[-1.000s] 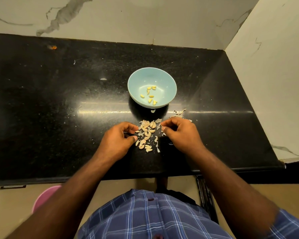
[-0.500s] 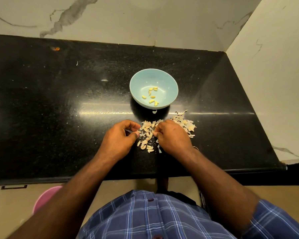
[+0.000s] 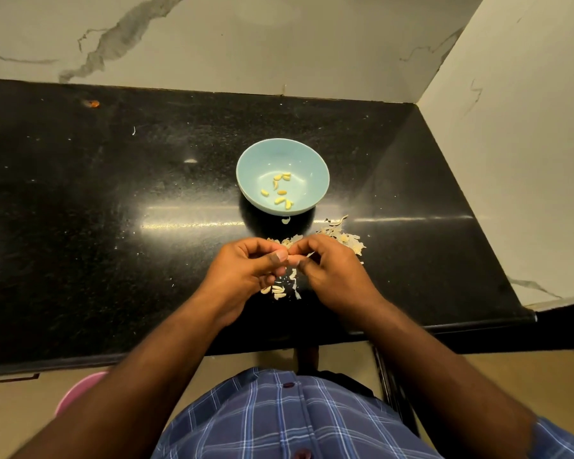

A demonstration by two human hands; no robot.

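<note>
A light blue bowl stands on the black counter and holds several peeled yellow cloves. Just in front of it my left hand and my right hand meet, fingertips together, pinching one small pale clove between them. Under and between the hands lies a heap of unpeeled cloves. A pile of papery skins sits to the right of my right hand. One stray piece lies by the bowl's foot.
Marble walls close the counter at the back and right. An orange speck lies far left on the counter. Below the counter's front edge a pink container shows at the lower left, beside my checked shirt.
My hands have lifted off the heap and come together. The right hand moved left and the two now pinch one clove between them above the heap.
</note>
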